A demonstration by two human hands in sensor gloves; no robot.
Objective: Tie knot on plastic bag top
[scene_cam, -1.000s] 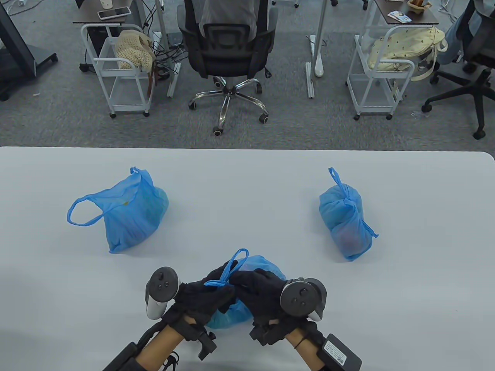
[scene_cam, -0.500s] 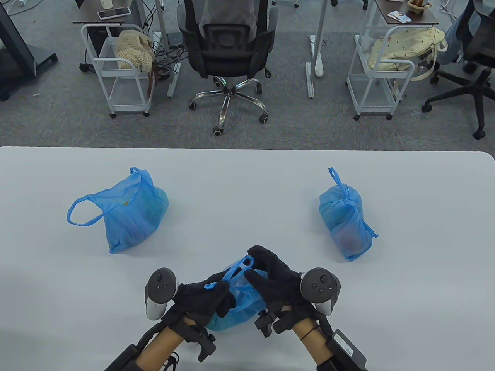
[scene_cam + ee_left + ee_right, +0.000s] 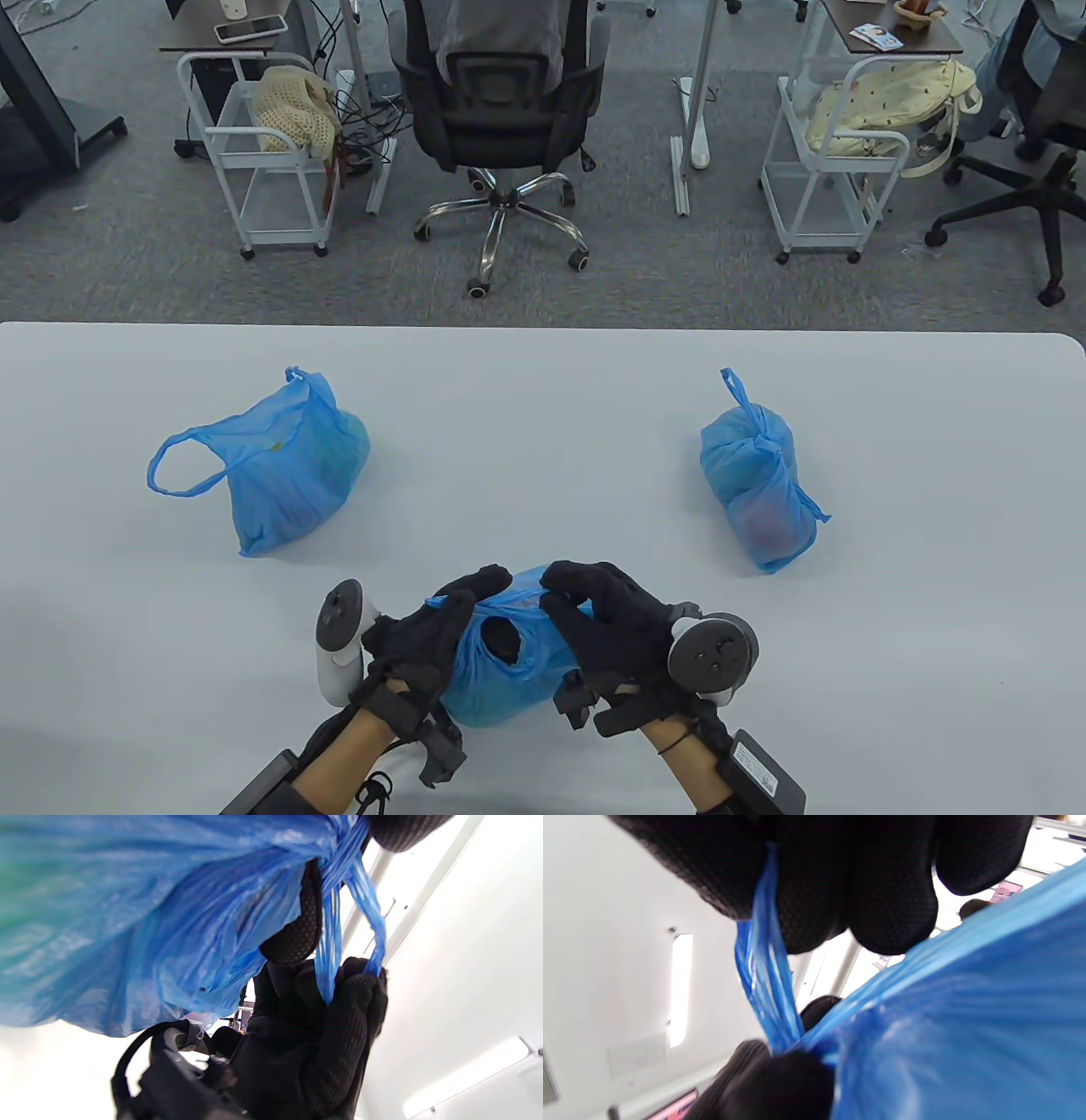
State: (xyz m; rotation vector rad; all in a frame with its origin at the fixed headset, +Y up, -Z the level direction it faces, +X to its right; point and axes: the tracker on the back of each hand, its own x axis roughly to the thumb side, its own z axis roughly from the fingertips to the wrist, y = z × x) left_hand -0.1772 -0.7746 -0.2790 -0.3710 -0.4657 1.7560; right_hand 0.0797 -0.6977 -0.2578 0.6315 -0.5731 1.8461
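Note:
A filled blue plastic bag (image 3: 492, 692) lies at the table's near edge between my two gloved hands. My left hand (image 3: 458, 598) curls over its left top and grips a handle; a black finger shows through a gap in the plastic. My right hand (image 3: 577, 594) curls over the right top. In the left wrist view, twisted handle strands (image 3: 331, 942) run from the bag (image 3: 127, 921) into my right hand's fist (image 3: 339, 1027). The right wrist view shows the fingers (image 3: 840, 878) pinching a handle strip (image 3: 763, 976) that runs down to the bag (image 3: 967, 1027).
An untied blue bag (image 3: 288, 475) with a loose loop handle lies at the left of the white table (image 3: 543, 382). A knotted blue bag (image 3: 759, 484) lies at the right. An office chair (image 3: 501, 93) and wire carts stand on the floor beyond the far edge.
The upright handle loop has been pulled down out of sight. My hands have spread from the middle to the bag's two sides, and the bag body now shows between them.

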